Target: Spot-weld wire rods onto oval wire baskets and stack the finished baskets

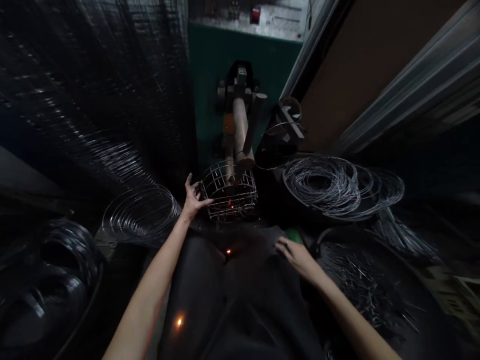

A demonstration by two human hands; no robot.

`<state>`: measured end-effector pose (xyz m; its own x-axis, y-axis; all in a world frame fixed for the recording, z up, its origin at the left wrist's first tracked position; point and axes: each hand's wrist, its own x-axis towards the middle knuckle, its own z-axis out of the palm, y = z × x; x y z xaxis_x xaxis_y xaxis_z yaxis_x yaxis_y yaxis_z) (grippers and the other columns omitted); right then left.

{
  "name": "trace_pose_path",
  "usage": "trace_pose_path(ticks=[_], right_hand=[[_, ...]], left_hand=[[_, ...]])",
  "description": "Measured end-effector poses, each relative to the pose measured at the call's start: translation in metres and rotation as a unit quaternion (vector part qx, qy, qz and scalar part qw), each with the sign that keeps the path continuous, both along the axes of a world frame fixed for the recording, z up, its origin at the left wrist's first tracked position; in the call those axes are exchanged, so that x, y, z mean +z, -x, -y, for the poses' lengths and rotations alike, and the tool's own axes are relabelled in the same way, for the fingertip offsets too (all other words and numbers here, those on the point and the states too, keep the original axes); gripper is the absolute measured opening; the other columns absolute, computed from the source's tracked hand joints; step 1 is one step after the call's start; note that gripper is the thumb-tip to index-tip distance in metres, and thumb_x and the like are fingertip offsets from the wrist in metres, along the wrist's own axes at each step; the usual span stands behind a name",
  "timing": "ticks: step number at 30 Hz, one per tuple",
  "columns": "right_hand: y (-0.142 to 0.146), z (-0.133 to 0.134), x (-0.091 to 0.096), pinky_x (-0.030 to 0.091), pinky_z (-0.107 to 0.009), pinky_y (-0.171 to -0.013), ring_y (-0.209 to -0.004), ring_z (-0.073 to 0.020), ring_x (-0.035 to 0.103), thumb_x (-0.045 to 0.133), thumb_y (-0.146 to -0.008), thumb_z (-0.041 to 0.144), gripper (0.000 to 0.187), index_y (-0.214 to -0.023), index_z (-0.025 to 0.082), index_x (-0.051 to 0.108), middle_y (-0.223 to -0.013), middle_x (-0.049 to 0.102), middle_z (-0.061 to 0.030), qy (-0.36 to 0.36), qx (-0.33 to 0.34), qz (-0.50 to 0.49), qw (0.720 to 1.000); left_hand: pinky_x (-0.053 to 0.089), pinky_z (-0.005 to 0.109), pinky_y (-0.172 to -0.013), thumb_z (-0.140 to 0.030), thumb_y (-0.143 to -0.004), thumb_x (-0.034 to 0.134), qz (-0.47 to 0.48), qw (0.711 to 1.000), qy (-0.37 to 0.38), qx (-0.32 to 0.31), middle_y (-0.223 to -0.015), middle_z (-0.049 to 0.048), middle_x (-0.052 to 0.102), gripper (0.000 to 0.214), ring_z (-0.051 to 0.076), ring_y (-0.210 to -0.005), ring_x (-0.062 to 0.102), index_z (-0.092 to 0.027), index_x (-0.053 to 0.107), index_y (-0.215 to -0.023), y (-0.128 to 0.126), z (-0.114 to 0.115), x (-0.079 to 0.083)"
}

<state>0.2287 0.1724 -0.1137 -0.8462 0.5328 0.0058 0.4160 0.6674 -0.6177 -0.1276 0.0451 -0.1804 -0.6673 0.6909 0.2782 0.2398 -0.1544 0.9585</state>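
Observation:
A round wire basket sits at the lower end of the machine's electrodes, roughly in the middle of the view. My left hand grips its left side, thumb along the near wires and some fingers raised. A thick metal rod of the welding machine reaches down to the basket, and small red glows show inside it. My right hand has its fingers curled at the right edge of the dark apron over my lap; what they hold, if anything, is hidden. Beside it is a green object, partly covered.
Orange sparks glow over the apron. Coiled wire rings lie in a container at right, above a dark basin of short wire pieces. More wire hoops stand at left. The green machine body rises ahead.

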Motion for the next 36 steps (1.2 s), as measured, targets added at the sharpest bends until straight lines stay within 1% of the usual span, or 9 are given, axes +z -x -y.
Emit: trace_pose_path(ticks=[2, 4, 8, 11, 13, 15, 18, 22, 36], right_hand=[[-0.017, -0.004, -0.023, 0.057, -0.04, -0.07, -0.076, -0.0257, 0.07, 0.04, -0.088, 0.04, 0.029, -0.081, 0.028, 0.066, -0.08, 0.072, -0.0045, -0.004, 0.016, 0.004, 1.0], [-0.022, -0.007, -0.027, 0.058, -0.042, -0.069, -0.077, -0.0277, 0.071, 0.044, -0.086, 0.041, 0.027, -0.082, 0.029, 0.068, -0.081, 0.073, -0.0051, 0.005, -0.006, -0.011, 1.0], [0.009, 0.007, 0.024, 0.056, -0.041, -0.08, -0.093, -0.0266, 0.068, 0.061, -0.079, 0.045, 0.035, -0.109, 0.027, 0.067, -0.104, 0.072, -0.0072, 0.079, -0.055, -0.072, 0.993], [0.056, 0.022, 0.07, 0.054, -0.034, -0.077, -0.087, -0.0221, 0.068, 0.066, -0.077, 0.045, 0.037, -0.105, 0.021, 0.07, -0.097, 0.072, -0.0065, 0.208, 0.033, -0.035, 0.977], [0.085, 0.026, 0.084, 0.054, -0.03, -0.069, -0.077, -0.0199, 0.068, 0.065, -0.078, 0.045, 0.031, -0.092, 0.018, 0.073, -0.084, 0.073, -0.005, 0.249, 0.09, 0.022, 0.964], [0.106, 0.028, 0.085, 0.053, -0.028, -0.066, -0.073, -0.0188, 0.068, 0.062, -0.082, 0.042, 0.028, -0.086, 0.017, 0.074, -0.079, 0.073, -0.0043, 0.198, 0.099, 0.044, 0.974], [0.119, 0.032, 0.075, 0.052, -0.03, -0.078, -0.086, -0.0205, 0.069, 0.058, -0.087, 0.036, 0.026, -0.1, 0.018, 0.073, -0.095, 0.075, -0.0069, -0.009, 0.109, 0.022, 0.994], [0.114, 0.04, 0.065, 0.053, -0.029, -0.071, -0.093, -0.0221, 0.069, 0.056, -0.089, 0.032, 0.037, -0.123, 0.022, 0.062, -0.114, 0.069, -0.0085, -0.209, 0.18, 0.085, 0.957], [0.117, 0.012, 0.067, 0.039, -0.023, -0.05, -0.072, -0.0157, 0.07, 0.049, -0.093, 0.032, 0.031, -0.119, 0.027, 0.064, -0.112, 0.071, -0.0021, -0.337, 0.195, 0.042, 0.92]], left_hand=[[0.039, 0.048, -0.105, -0.06, -0.055, 0.079, -0.023, 0.999, -0.005, 0.021, -0.133, 0.0158, 0.039, 0.124, 0.027, -0.132, 0.041, -0.028, -0.002, -0.143, -0.006, 0.006, 0.008], [0.039, 0.048, -0.106, -0.053, -0.054, 0.083, -0.097, 0.995, 0.009, 0.019, -0.132, 0.0141, 0.04, 0.119, 0.028, -0.129, 0.043, -0.028, 0.008, -0.143, -0.015, 0.02, 0.023], [0.035, 0.051, -0.109, -0.04, -0.053, 0.084, -0.272, 0.961, 0.036, -0.01, -0.134, 0.0123, 0.04, 0.104, 0.031, -0.127, 0.04, -0.026, 0.027, -0.139, -0.038, 0.048, 0.061], [0.037, 0.052, -0.105, -0.038, -0.053, 0.084, -0.345, 0.934, 0.087, -0.035, -0.132, 0.0131, 0.041, 0.09, 0.034, -0.125, 0.04, -0.024, 0.042, -0.131, -0.054, 0.052, 0.083], [0.036, 0.054, -0.103, -0.039, -0.052, 0.084, -0.379, 0.915, 0.129, -0.054, -0.132, 0.0141, 0.04, 0.08, 0.036, -0.123, 0.04, -0.023, 0.051, -0.123, -0.063, 0.047, 0.092], [0.035, 0.057, -0.101, -0.041, -0.052, 0.084, -0.401, 0.901, 0.155, -0.064, -0.133, 0.0149, 0.04, 0.075, 0.038, -0.123, 0.039, -0.023, 0.055, -0.118, -0.071, 0.041, 0.097], [0.035, 0.057, -0.1, -0.043, -0.053, 0.083, -0.4, 0.897, 0.174, -0.065, -0.133, 0.0158, 0.041, 0.071, 0.038, -0.124, 0.04, -0.022, 0.055, -0.115, -0.077, 0.036, 0.098], [0.037, 0.054, -0.099, -0.047, -0.054, 0.082, -0.39, 0.901, 0.178, -0.068, -0.132, 0.0154, 0.042, 0.07, 0.037, -0.124, 0.04, -0.023, 0.054, -0.114, -0.076, 0.035, 0.095], [0.039, 0.054, -0.099, -0.042, -0.052, 0.086, -0.368, 0.912, 0.178, -0.044, -0.131, 0.015, 0.041, 0.068, 0.037, -0.124, 0.04, -0.022, 0.055, -0.109, -0.067, 0.012, 0.102]])
